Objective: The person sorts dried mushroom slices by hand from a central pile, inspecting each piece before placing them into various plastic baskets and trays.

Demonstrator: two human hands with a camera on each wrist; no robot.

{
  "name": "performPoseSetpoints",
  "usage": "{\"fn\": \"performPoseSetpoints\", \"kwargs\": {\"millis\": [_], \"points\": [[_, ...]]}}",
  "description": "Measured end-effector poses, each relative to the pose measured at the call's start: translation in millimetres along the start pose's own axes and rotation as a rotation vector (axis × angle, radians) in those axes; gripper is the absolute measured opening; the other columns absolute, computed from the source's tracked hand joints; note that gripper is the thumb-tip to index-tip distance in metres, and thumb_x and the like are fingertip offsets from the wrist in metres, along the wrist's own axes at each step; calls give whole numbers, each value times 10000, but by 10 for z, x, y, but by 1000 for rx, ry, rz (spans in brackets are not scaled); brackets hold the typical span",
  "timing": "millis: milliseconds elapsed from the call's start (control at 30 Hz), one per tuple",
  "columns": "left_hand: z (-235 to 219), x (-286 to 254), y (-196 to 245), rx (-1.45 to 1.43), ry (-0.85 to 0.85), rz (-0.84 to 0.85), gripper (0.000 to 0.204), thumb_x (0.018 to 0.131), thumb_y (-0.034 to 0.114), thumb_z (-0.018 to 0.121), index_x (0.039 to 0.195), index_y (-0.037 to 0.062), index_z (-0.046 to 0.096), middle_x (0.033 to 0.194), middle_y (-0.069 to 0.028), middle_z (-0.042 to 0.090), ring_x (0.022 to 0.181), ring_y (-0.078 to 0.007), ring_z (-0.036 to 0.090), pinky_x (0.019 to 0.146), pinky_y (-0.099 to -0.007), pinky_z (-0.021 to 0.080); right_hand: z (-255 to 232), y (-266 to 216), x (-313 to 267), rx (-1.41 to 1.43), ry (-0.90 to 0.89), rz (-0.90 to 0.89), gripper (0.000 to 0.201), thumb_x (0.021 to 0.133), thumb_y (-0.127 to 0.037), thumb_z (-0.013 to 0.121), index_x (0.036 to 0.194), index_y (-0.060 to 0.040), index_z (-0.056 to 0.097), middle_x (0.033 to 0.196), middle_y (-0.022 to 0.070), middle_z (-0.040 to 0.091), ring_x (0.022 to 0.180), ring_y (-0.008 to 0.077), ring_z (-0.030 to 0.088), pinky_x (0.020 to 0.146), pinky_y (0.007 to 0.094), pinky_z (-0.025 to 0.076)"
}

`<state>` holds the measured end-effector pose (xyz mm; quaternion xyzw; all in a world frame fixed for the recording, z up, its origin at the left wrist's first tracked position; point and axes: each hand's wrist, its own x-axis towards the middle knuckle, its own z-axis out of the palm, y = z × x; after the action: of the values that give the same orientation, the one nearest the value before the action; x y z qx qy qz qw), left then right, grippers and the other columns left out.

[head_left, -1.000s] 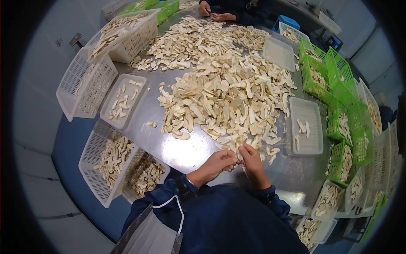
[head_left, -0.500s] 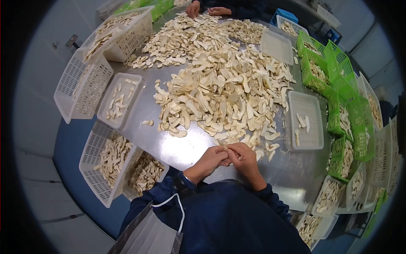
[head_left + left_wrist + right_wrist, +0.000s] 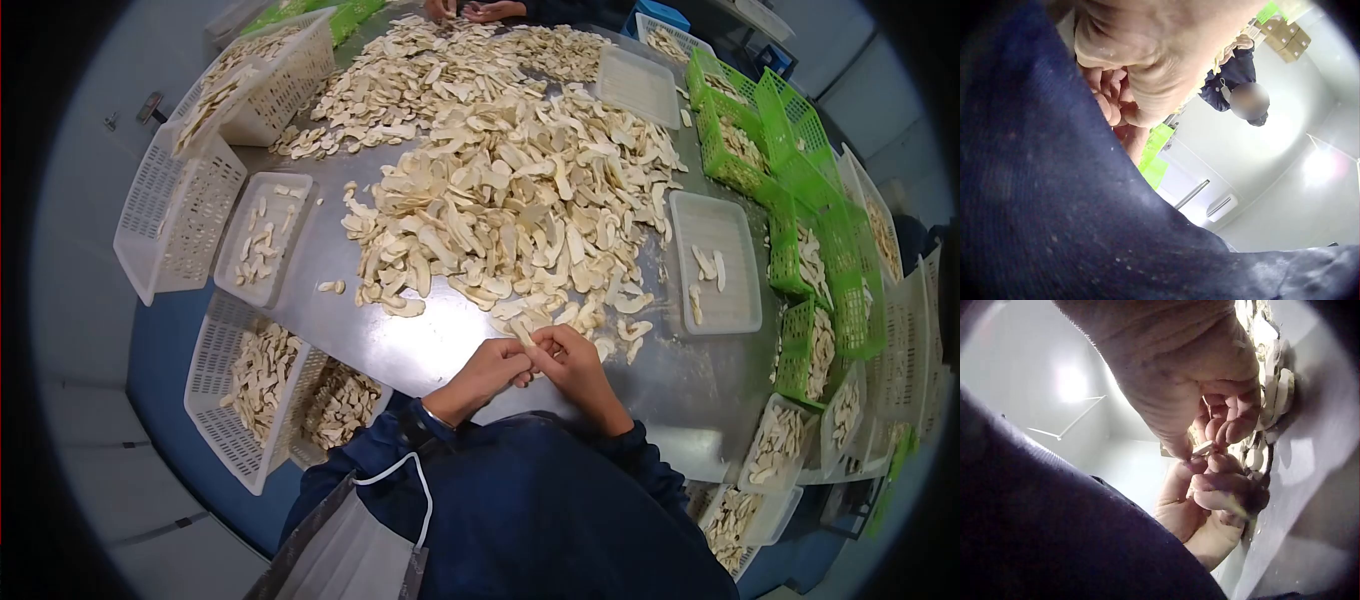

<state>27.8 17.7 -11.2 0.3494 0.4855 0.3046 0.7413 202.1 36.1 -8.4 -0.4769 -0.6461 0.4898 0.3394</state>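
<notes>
Both hands meet over the near edge of a heap of pale dried slices (image 3: 500, 200). Between the fingertips is one slice (image 3: 522, 331), its end showing in the head view and a small pale piece (image 3: 1203, 448) in the right wrist view. The left hand (image 3: 490, 371) pinches it with curled fingers. From the other side the right hand (image 3: 575, 366) pinches it between thumb and fingers. In the left wrist view the left hand (image 3: 1147, 50) hides the slice. Most of the right hand (image 3: 1179, 369) fills the top of its own wrist view.
A shallow tray (image 3: 225, 262) with a few slices lies left, another tray (image 3: 747, 290) right. Green baskets (image 3: 790, 340) line the right edge; white crates (image 3: 205, 375) of slices stand left. Across the metal table (image 3: 345, 335), another person's hands (image 3: 485, 11) are at the heap's far side.
Both hands have shifted left together, and the slice between them now points up toward the heap. The whole head view has moved slightly, with the table's contents higher and further left.
</notes>
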Motion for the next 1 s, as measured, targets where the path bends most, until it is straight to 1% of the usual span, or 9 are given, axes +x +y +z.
{"fn": "performPoseSetpoints", "kwargs": {"millis": [167, 267, 333, 400, 500, 633, 733, 833, 1000], "points": [[31, 53, -72, -19, -45, -26, 158, 913, 115, 560, 934, -23, 633, 802, -39, 639, 676, -84, 578, 640, -224, 478, -86, 90, -40, 438, -104, 254, 117, 895, -95, 681, 962, -18, 623, 737, -38, 576, 656, 27, 533, 573, 187, 436], [25, 90, -92, -42, -86, -8, 157, 934, 114, 562, 992, -14, 633, 843, -47, 651, 674, -85, 584, 631, -222, 479, -417, 15, -37, 326, -89, 326, 94, 895, -79, 672, 960, -34, 621, 753, -39, 578, 662, 30, 529, 573, 187, 431], [11, 85, -90, -80, -119, -1, 171, 956, 121, 556, 1041, -8, 630, 878, -58, 661, 681, -85, 592, 626, -217, 484, -689, 145, -51, 261, 122, 152, 86, 925, -114, 643, 971, -46, 621, 783, -25, 592, 674, 27, 526, 572, 189, 421], [24, 31, -19, -169, -148, -29, 203, 963, 141, 553, 1084, -10, 615, 890, -75, 659, 698, -93, 600, 653, -224, 501, -944, 193, -11, 483, 552, 227, 161, 967, -196, 591, 1026, -49, 619, 821, 1, 614, 677, 44, 536, 582, 190, 425], [49, 25, -16, -352, -203, -92, 224, 984, 152, 536, 1123, -12, 600, 921, -94, 663, 726, -100, 616, 683, -224, 521, -1243, 43, 39, 1112, 849, 147, 236, 998, -252, 535, 1093, -51, 613, 857, 33, 642, 666, 72, 552, 569, 197, 429], [15, 134, -186, -499, -343, -165, 221, 1004, 152, 506, 1121, -10, 600, 964, -113, 672, 767, -110, 637, 712, -230, 538, -1119, 242, 131, 399, 480, 353, 316, 944, -291, 601, 1098, -14, 605, 835, 72, 673, 599, 127, 595, 534, 258, 462], [-31, 194, -315, -561, -477, -169, 230, 1013, 173, 496, 1105, -9, 603, 995, -113, 677, 813, -120, 644, 732, -238, 542, -849, 262, 255, -376, 439, 223, 334, 887, -263, 654, 1082, 4, 610, 704, 72, 644, 575, 163, 605, 550, 313, 474], [-16, 170, -335, -698, -479, -167, 221, 1014, 188, 497, 1088, 12, 607, 998, -101, 684, 852, -136, 654, 757, -252, 546, -790, 313, 369, -606, 428, 171, 291, 858, -229, 680, 1031, 1, 637, 629, 72, 613, 582, 180, 606, 568, 340, 474], [17, 52, -185, -798, -438, -101, 367, 979, 234, 570, 1293, 60, 494, 1224, -139, 601, 1061, -239, 605, 915, -359, 504, -838, 285, 268, -344, 224, 226, 227, 835, -211, 708, 951, -20, 669, 658, 86, 629, 580, 213, 602, 567, 322, 467]]}}
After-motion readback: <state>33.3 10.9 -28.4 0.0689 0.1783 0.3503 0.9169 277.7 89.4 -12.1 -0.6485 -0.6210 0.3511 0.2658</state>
